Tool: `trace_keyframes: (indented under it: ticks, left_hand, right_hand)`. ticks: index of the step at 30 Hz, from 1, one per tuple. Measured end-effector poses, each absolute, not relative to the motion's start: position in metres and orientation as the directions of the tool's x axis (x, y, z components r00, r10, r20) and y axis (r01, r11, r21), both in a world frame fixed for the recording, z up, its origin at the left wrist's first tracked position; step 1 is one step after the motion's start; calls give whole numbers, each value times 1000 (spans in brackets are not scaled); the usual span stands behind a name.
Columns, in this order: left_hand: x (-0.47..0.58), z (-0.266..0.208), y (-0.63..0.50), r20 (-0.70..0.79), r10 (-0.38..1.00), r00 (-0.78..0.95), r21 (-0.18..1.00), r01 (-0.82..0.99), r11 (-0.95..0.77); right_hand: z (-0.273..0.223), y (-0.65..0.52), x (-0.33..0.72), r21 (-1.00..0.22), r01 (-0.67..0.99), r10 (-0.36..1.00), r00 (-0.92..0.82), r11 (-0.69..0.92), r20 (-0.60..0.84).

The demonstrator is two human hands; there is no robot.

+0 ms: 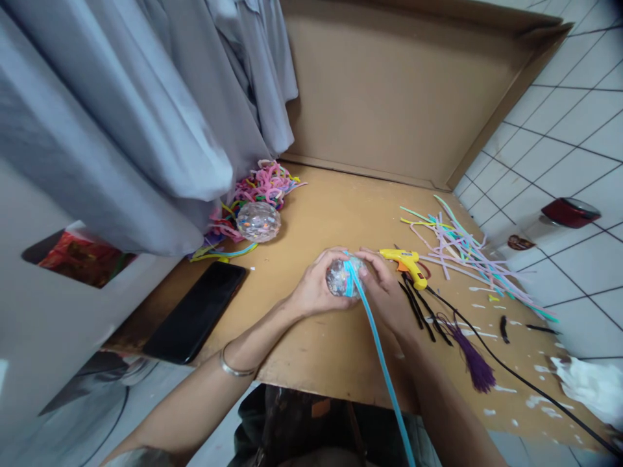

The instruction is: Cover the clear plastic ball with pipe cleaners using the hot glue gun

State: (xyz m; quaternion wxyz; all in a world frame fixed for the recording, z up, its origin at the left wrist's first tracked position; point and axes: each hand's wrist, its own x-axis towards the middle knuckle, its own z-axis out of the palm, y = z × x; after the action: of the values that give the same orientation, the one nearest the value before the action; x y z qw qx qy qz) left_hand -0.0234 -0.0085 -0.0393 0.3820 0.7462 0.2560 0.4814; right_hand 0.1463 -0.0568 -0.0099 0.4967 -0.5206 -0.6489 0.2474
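A clear, faceted ball (pixel 337 277) sits between my two hands, over the front middle of the table. My left hand (pixel 314 285) is curled round its left side. On its right side my right hand (pixel 382 279) is closed against the ball, near a light blue pipe cleaner (pixel 377 337). Blue strands cross the ball's face, and a long blue length trails down past the table edge toward me. Whether the right fingers pinch the strand or only press on the ball is hard to see. Just right of that hand lies a yellow glue gun (pixel 406 263).
A second clear ball (pixel 259 222) rests by a heap of coloured pipe cleaners (pixel 267 181). A black phone (pixel 197 314) lies at left. Pastel pipe cleaners (pixel 450 240), black strips (pixel 418 308), a purple tassel (pixel 472 363) and the gun's cord (pixel 479 340) lie at right. A grey curtain (pixel 160 117) hangs at left.
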Motion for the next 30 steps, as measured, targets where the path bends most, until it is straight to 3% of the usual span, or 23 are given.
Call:
trace_keyframes:
  ticks: [5,8,11,22,30]
  left_hand:
    - [-23,-41,-8,485,803,346,846,46,-531]
    - [-24,-39,-8,477,809,343,847,64,-527]
    - [-24,-38,-8,486,801,350,839,70,-539]
    - [-22,-39,-7,485,809,331,840,79,-536]
    - [-23,-39,-8,472,818,329,845,95,-525]
  right_hand:
    - [-4,-64,143,-575,665,792,-42,477,609]
    - [-4,-66,139,-419,707,688,-131,569,713]
    - [-8,-66,136,-340,727,620,-149,597,770]
    - [-23,-61,133,-418,747,646,-18,516,763]
    - [-25,-60,128,-405,753,626,-12,518,780]
